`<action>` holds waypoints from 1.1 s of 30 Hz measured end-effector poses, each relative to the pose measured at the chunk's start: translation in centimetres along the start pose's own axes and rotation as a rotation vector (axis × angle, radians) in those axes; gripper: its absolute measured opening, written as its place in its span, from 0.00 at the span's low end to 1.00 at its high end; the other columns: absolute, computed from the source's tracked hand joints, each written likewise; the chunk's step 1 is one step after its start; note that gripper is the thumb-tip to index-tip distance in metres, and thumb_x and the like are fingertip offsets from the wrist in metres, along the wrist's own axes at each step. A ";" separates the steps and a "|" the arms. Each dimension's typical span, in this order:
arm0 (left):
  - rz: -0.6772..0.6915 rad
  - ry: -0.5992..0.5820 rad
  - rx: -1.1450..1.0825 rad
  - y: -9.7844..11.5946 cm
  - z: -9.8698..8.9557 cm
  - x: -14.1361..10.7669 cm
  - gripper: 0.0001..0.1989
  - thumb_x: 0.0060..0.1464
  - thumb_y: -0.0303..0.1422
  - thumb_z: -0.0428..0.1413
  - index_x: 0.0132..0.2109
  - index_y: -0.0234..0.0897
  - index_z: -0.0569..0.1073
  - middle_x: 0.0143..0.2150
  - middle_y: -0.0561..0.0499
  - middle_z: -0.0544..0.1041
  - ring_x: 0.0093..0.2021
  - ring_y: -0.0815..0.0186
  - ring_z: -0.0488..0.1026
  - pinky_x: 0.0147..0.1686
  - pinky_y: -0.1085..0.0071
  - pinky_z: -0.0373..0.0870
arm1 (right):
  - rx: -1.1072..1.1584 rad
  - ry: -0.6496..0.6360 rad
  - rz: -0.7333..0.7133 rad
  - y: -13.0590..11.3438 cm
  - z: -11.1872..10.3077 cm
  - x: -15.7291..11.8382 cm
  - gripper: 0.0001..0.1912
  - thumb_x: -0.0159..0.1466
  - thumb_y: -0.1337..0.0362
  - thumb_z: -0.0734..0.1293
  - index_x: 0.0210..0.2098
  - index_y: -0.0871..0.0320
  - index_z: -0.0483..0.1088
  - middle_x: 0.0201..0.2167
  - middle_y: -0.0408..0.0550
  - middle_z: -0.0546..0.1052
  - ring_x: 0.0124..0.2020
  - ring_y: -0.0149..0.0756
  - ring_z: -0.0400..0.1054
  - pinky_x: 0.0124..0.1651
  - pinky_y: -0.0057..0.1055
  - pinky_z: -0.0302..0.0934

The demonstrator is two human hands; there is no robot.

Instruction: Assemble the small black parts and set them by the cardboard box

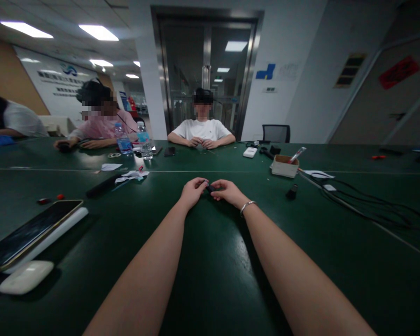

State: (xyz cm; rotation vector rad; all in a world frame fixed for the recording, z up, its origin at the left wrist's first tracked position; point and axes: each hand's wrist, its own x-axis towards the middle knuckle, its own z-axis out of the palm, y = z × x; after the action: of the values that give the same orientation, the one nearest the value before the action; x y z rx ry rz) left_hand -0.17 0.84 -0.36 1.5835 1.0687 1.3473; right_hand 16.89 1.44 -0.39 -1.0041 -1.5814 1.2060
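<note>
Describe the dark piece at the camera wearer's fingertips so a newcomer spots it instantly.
On the green table, follow the bare forearms up from the picture's bottom edge. The small dark piece is between the left hand and right hand; unlike the loose black object farther right, it's hand-held.

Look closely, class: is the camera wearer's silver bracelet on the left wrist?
No, the silver bracelet is around the wrist of the right hand.
</note>
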 end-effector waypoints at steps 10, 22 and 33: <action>0.005 0.014 0.020 -0.7 -0.2 0.3 0.14 0.47 0.37 0.59 0.41 0.36 0.74 0.34 0.48 0.75 0.34 0.67 0.72 0.29 0.74 0.69 | 0.002 0.003 0.000 0.0 0.0 0.0 0.18 0.46 0.79 0.72 0.36 0.63 0.71 0.31 0.44 0.74 0.18 0.21 0.67 0.21 0.20 0.65; -0.020 0.018 0.000 -0.3 -0.1 0.1 0.11 0.52 0.32 0.54 0.42 0.36 0.75 0.34 0.49 0.74 0.31 0.71 0.71 0.29 0.75 0.69 | -0.021 -0.006 0.012 -0.2 0.0 0.1 0.16 0.47 0.79 0.71 0.34 0.63 0.71 0.24 0.41 0.74 0.17 0.22 0.67 0.21 0.18 0.64; -0.052 0.107 0.114 -0.9 -0.1 0.3 0.10 0.47 0.38 0.59 0.35 0.36 0.74 0.31 0.50 0.75 0.26 0.71 0.70 0.26 0.74 0.67 | -0.095 -0.014 0.015 -0.2 0.2 0.1 0.19 0.47 0.80 0.71 0.38 0.62 0.73 0.30 0.43 0.75 0.17 0.21 0.66 0.21 0.20 0.63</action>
State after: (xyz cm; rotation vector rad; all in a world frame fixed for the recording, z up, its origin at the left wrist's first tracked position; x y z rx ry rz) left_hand -0.38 1.43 -1.06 1.5683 1.2625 1.3701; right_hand 16.66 1.40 -0.22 -1.0720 -1.6584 1.1595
